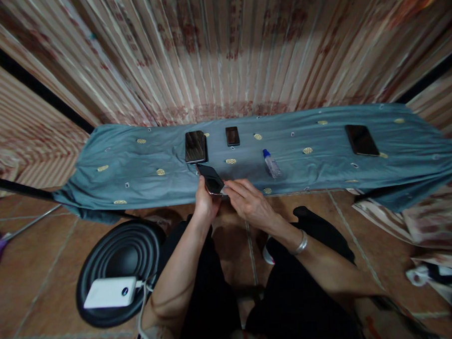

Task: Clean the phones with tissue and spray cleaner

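My left hand point(205, 203) is closed around a dark smartphone point(210, 179), its screen tilted up near the front edge of the cloth-covered bench. The closed fingers of my right hand point(250, 201) press a small whitish piece point(223, 190), which looks like a wipe or cloth, against the phone's lower right corner. Most of that piece is hidden under the fingers. Just beyond the held phone lies a stack of dark phones point(195, 146). A smaller black square device point(232, 135) rests behind. To the right lies a clear bottle with a blue cap point(272, 164).
Another dark phone or tablet point(361, 140) lies at the right on the teal cloth point(165, 142). A white power bank point(109, 292) with a cable sits on a black ringed stool point(129, 233) at lower left. Striped curtains point(221, 55) hang behind; black poles slant at both sides.
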Tool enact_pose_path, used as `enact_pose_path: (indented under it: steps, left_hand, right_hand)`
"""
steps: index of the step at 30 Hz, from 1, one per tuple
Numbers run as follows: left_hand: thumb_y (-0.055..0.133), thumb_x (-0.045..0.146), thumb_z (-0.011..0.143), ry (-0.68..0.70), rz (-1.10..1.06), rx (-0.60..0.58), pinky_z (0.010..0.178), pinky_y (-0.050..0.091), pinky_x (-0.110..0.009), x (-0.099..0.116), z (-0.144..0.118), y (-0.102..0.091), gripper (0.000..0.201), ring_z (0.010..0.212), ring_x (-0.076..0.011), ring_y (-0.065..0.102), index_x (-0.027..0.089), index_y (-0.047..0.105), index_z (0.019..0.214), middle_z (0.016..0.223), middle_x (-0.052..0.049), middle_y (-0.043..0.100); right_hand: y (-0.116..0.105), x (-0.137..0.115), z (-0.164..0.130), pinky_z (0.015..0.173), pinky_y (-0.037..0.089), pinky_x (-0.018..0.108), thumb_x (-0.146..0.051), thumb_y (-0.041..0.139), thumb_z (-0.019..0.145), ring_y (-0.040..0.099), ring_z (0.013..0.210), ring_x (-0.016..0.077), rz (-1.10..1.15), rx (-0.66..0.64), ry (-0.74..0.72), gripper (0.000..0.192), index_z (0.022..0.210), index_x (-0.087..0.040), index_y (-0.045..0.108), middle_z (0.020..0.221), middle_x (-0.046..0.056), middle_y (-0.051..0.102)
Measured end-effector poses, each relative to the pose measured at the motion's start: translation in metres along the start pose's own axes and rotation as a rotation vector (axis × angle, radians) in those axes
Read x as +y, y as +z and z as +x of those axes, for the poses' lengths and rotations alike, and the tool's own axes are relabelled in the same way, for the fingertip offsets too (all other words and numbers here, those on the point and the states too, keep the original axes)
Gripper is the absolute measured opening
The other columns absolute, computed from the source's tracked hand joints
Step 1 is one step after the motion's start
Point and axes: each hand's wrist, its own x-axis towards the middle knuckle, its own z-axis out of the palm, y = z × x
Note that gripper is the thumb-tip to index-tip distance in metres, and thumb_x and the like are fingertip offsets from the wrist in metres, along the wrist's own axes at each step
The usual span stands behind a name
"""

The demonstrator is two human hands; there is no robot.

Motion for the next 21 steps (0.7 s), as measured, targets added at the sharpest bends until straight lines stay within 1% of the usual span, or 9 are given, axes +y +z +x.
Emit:
enact_pose_path:
  steps: [3,5,7,11,14,17,21]
  left_hand:
    - [0.037,0.04,0.099,-0.018,0.02,-0.002,0.065,0.053,-0.025,0.001,-0.003,0.0,0.043,0.059,-0.0144,0.064,0.015,0.065,0.079,0.064,-0.004,0.066]
    - [0.036,0.046,0.099,-0.067,0.062,-0.035,0.071,0.055,-0.027,0.0,-0.003,-0.001,0.049,0.066,-0.0168,0.068,0.013,0.067,0.082,0.068,-0.007,0.069]
    - [0.039,0.05,0.097,-0.109,0.093,-0.081,0.076,0.055,-0.028,-0.002,-0.003,-0.004,0.051,0.072,-0.0191,0.07,0.011,0.069,0.083,0.071,-0.009,0.07]
    - [0.048,0.054,0.092,-0.109,0.087,-0.135,0.083,0.056,-0.031,-0.005,0.0,-0.008,0.048,0.08,-0.0218,0.072,0.011,0.069,0.083,0.074,-0.01,0.072]
    - [0.047,0.052,0.092,-0.11,0.06,-0.144,0.085,0.056,-0.033,-0.005,-0.002,-0.006,0.047,0.084,-0.0226,0.073,0.012,0.069,0.083,0.075,-0.011,0.073]
    - [0.039,0.047,0.097,-0.105,0.047,-0.142,0.082,0.057,-0.033,-0.003,-0.007,-0.002,0.049,0.08,-0.0219,0.073,0.011,0.07,0.084,0.073,-0.011,0.072]
    - [0.034,0.044,0.099,-0.059,0.035,-0.119,0.072,0.056,-0.029,0.001,-0.011,0.002,0.05,0.069,-0.0189,0.071,0.012,0.07,0.087,0.071,-0.01,0.072]
  right_hand:
    - [0.0,-0.003,-0.001,0.098,0.056,0.045,-0.009,0.043,0.098,0.059,0.113,0.0247,0.06,-0.005,0.019,0.031,0.118,-0.01,0.066,0.12,0.017,0.068]
    - [0.001,-0.007,0.0,0.101,0.054,0.045,-0.009,0.044,0.097,0.058,0.116,0.0252,0.071,-0.025,-0.014,0.031,0.12,-0.009,0.065,0.123,0.017,0.067]
    - [0.003,-0.012,0.002,0.102,0.054,0.044,-0.009,0.045,0.097,0.058,0.116,0.0253,0.058,-0.066,-0.051,0.031,0.122,-0.008,0.064,0.124,0.017,0.066]
    - [0.005,-0.014,0.007,0.101,0.054,0.041,-0.01,0.043,0.099,0.061,0.111,0.0239,0.002,-0.114,-0.072,0.03,0.119,-0.009,0.065,0.12,0.016,0.068]
    - [0.004,-0.012,0.007,0.1,0.055,0.038,-0.012,0.041,0.1,0.062,0.109,0.0224,-0.015,-0.119,-0.071,0.03,0.117,-0.011,0.065,0.115,0.014,0.069]
    - [0.002,-0.009,0.004,0.099,0.055,0.038,-0.012,0.041,0.1,0.062,0.107,0.0226,-0.037,-0.093,-0.077,0.029,0.115,-0.009,0.065,0.112,0.014,0.07]
    - [0.002,-0.004,-0.002,0.1,0.054,0.04,-0.009,0.039,0.099,0.061,0.109,0.0229,-0.027,-0.091,-0.041,0.029,0.117,-0.007,0.063,0.113,0.016,0.069]
